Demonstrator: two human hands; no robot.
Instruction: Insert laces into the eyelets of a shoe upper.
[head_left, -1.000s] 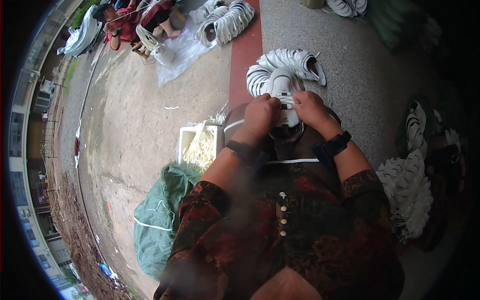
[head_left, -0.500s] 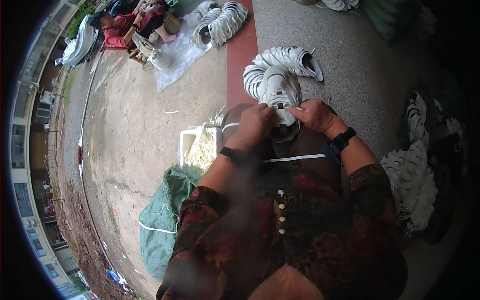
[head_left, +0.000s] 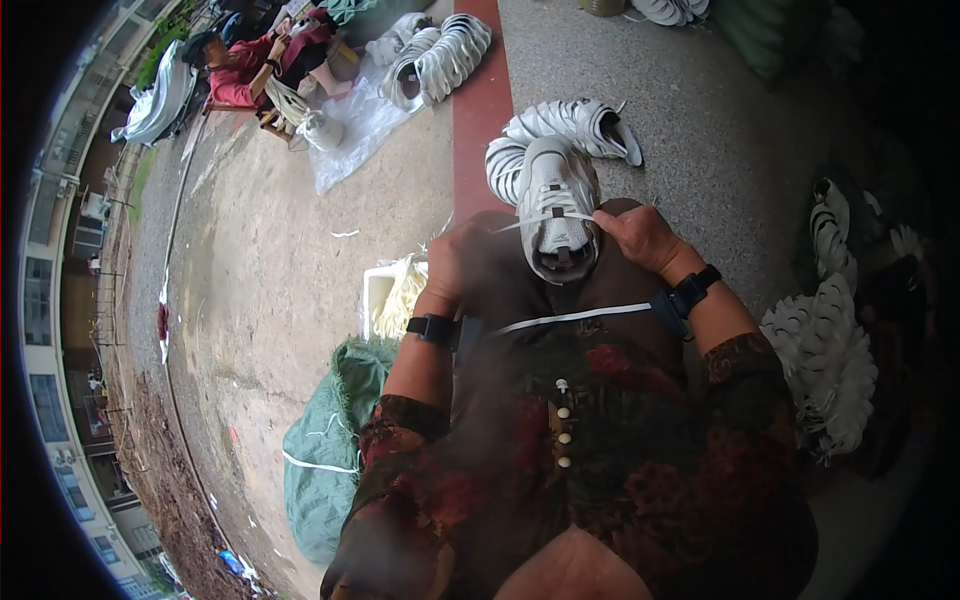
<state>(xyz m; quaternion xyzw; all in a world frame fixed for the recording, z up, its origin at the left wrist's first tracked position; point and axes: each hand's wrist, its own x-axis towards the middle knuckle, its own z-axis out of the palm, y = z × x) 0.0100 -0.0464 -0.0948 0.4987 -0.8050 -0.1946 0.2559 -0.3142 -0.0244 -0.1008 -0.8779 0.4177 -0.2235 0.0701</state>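
Note:
A white and grey shoe upper (head_left: 557, 190) rests on my lap with its toe pointing away from me and its opening toward me. A white shoelace (head_left: 568, 215) runs crosswise through its eyelets and is drawn out to both sides. My left hand (head_left: 452, 262) is closed around the lace's left end, well off to the left of the upper. At the upper's right edge, my right hand (head_left: 638, 238) pinches the other side of the lace. A white strip (head_left: 575, 318) lies across my thighs, nearer my body.
Just beyond the upper lies a curved stack of shoe uppers (head_left: 570, 125). A white box (head_left: 378, 290) of pale laces and a green sack (head_left: 325, 460) stand at left. More uppers (head_left: 825, 365) are piled at right. A co-worker (head_left: 240, 75) sits at the far left.
My left hand has moved left and toward me, away from the upper, drawing the lace out. My right hand has shifted slightly right. The upper has stayed on my lap.

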